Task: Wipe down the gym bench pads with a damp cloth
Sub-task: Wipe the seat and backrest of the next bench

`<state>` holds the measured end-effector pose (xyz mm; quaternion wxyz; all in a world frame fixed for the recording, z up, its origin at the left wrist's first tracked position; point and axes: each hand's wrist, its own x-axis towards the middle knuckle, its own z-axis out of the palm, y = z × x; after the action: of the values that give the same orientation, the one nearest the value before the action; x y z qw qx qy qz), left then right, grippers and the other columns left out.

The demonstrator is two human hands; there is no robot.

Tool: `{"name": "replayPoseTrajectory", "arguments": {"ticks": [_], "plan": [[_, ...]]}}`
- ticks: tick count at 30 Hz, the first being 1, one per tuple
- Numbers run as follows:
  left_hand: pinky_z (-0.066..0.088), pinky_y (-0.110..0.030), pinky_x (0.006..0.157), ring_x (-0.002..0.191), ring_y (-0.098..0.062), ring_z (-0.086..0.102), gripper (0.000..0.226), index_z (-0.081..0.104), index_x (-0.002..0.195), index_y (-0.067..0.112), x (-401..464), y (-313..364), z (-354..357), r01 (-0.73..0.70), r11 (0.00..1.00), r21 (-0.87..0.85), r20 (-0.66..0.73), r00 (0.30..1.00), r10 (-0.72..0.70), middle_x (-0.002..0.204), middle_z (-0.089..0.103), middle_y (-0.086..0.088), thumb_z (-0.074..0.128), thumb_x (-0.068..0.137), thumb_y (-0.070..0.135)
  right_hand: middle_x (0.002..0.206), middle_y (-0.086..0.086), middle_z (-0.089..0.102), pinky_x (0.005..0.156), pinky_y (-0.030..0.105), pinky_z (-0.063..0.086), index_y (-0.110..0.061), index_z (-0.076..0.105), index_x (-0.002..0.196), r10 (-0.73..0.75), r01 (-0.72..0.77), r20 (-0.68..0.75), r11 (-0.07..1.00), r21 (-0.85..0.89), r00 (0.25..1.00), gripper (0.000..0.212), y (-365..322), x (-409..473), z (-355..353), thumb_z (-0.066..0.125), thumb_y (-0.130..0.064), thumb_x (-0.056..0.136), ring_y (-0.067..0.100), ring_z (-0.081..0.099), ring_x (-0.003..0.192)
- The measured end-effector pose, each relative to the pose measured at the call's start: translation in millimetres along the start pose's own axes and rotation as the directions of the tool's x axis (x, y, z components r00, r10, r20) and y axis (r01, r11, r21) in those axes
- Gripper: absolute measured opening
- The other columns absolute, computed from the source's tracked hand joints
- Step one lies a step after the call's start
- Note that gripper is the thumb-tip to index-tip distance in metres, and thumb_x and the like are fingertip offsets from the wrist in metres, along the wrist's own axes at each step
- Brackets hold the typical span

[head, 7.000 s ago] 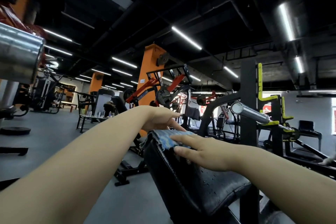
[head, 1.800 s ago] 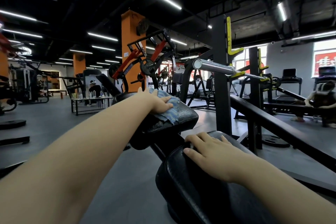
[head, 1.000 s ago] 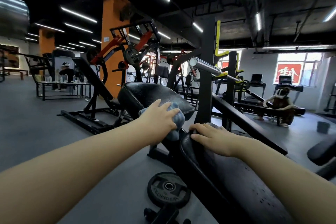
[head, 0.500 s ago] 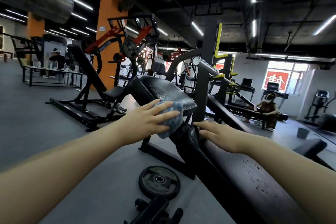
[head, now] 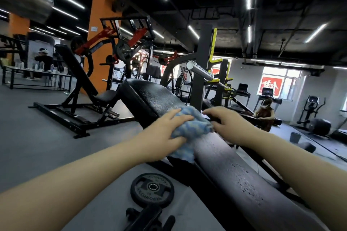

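Left hand [head: 165,133] presses a blue cloth [head: 189,129] with straight fingers onto the near black bench pad [head: 234,170]; right hand [head: 227,124], fingers relaxed, rests beside the cloth.

Left hand [head: 161,133] presses a blue cloth [head: 189,131] onto the black bench pad [head: 234,170], right hand [head: 225,122] alongside.

weight plate [head: 152,190], perhaps "TECHNOGYM", "10"
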<state>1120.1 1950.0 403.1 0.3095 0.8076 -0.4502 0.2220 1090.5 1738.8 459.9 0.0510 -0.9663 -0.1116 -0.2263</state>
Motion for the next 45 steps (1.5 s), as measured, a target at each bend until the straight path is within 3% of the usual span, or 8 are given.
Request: {"name": "replayPoseTrajectory", "arguments": {"ticks": [3,8,11,17,23,30,38,45], "plan": [[0.012,-0.028,0.116,0.144,-0.02,0.01,0.066,0.016,0.149,0.034,22.3,5.0,23.4,0.167,0.968,0.185,0.32,0.921,-0.22,0.157,0.008,-0.006,0.047,0.092,0.048,0.122,0.004,0.054,0.084,0.02,0.033,-0.016,0.058,0.124,0.058,-0.044,-0.201,0.996,0.072,0.978,0.038,-7.6,0.0,-4.6,0.042,-0.003,0.092,0.016,0.051,0.108],[0.027,-0.038,0.112,0.136,-0.02,0.03,0.07,0.026,0.146,0.025,31.5,1.3,18.4,0.059,0.975,0.215,0.298,0.947,-0.123,0.146,0.036,-0.004,0.033,0.089,0.065,0.109,0.0,0.059,0.064,0.009,0.033,-0.015,0.065,0.111,0.003,0.018,-0.183,0.994,0.111,0.983,0.03,-31.9,-5.3,-0.1,0.042,-0.006,0.094,0.008,0.051,0.089],[0.036,-0.036,0.103,0.122,-0.016,0.046,0.064,0.049,0.128,0.018,21.5,-6.4,11.0,0.039,0.979,0.2,0.253,0.963,-0.09,0.129,0.051,0.0,0.036,0.086,0.064,0.118,0.001,0.061,0.074,0.013,0.036,-0.017,0.06,0.121,-0.048,0.046,0.022,0.996,0.073,0.999,0.031,-37.3,-7.5,15.3,0.041,-0.015,0.096,0.013,0.053,0.102],[0.026,-0.024,0.103,0.131,-0.021,0.036,0.043,0.038,0.141,0.016,31.7,2.9,13.6,0.107,0.969,0.221,0.406,0.894,-0.192,0.143,0.04,-0.005,0.031,0.101,0.031,0.118,0.003,0.063,0.094,0.033,0.041,-0.016,0.058,0.123,-0.058,0.051,0.167,0.998,0.045,0.984,0.03,-12.9,-2.2,28.3,0.039,-0.021,0.099,0.018,0.055,0.109],[0.012,-0.016,0.1,0.142,-0.017,0.017,0.05,0.016,0.15,0.015,80.5,-4.4,21.0,0.226,0.953,0.2,0.546,0.782,-0.3,0.157,0.016,-0.004,0.028,0.102,0.024,0.137,-0.005,0.048,0.099,0.031,0.037,-0.025,0.043,0.135,-0.004,0.008,0.175,1.0,-0.023,0.985,0.036,18.3,-5.0,32.4,0.037,-0.027,0.1,0.016,0.047,0.121],[0.01,-0.034,0.117,0.144,-0.015,0.015,0.057,0.016,0.15,0.027,106.2,-16.2,42.9,0.271,0.938,0.216,0.606,0.716,-0.346,0.157,0.016,0.003,0.036,0.099,0.041,0.136,-0.005,0.039,0.084,0.034,0.042,-0.029,0.032,0.126,0.073,-0.076,0.128,0.997,0.018,0.989,0.028,28.0,-16.6,39.2,0.036,-0.027,0.098,0.018,0.049,0.103],[0.012,-0.03,0.114,0.142,-0.016,0.018,0.052,0.024,0.148,0.032,97.5,-6.8,34.5,0.348,0.93,0.115,0.599,0.723,-0.345,0.156,0.019,0.002,0.04,0.098,0.028,0.14,0.001,0.04,0.093,0.021,0.023,-0.025,0.034,0.138,0.012,-0.013,0.136,1.0,0.007,0.991,0.041,15.5,-29.8,42.9,0.038,-0.02,0.097,0.016,0.032,0.129],[0.02,-0.035,0.116,0.135,-0.012,0.031,0.046,0.041,0.139,0.035,64.9,-6.5,22.1,0.425,0.897,-0.119,0.561,0.774,-0.292,0.148,0.033,0.005,0.045,0.095,0.022,0.121,-0.001,0.043,0.105,0.028,0.018,-0.024,0.04,0.129,-0.042,0.046,0.087,0.998,-0.04,0.995,0.037,-11.5,-37.5,42.0,0.04,-0.018,0.092,0.016,0.037,0.111]]}}
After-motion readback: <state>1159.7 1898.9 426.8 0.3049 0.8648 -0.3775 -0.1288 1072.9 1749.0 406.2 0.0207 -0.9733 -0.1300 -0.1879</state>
